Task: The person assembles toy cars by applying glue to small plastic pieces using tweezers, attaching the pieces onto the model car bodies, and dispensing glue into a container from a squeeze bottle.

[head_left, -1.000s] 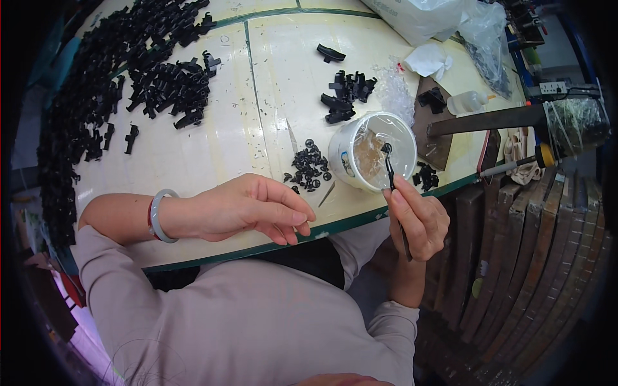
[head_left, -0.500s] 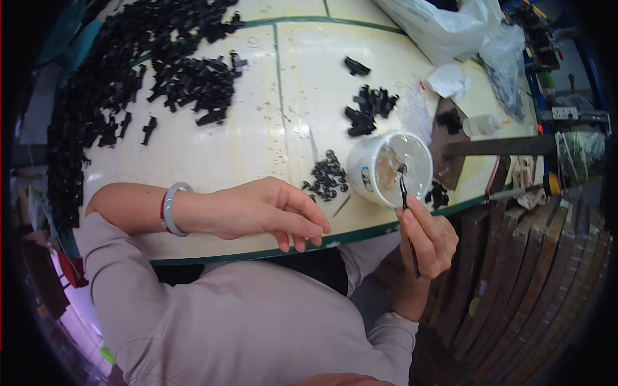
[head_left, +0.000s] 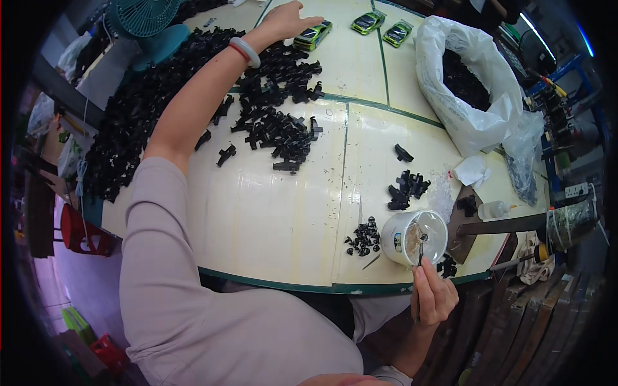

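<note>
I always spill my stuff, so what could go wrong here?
The little black piece could slip from the tweezers in the right hand and maybe drop into the white tub. The left forearm stretches across the black parts, so it might knock some about.

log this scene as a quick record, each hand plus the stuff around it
left grip: at a green toy car, contact unclear
right grip: holding a slim dark tool, its tip at the mouth of a white tub
left of tub: small round black parts
far side: two more green toy cars, right of the first
far right: white plastic bag with black contents
left side: large pile of black parts, teal fan
</note>
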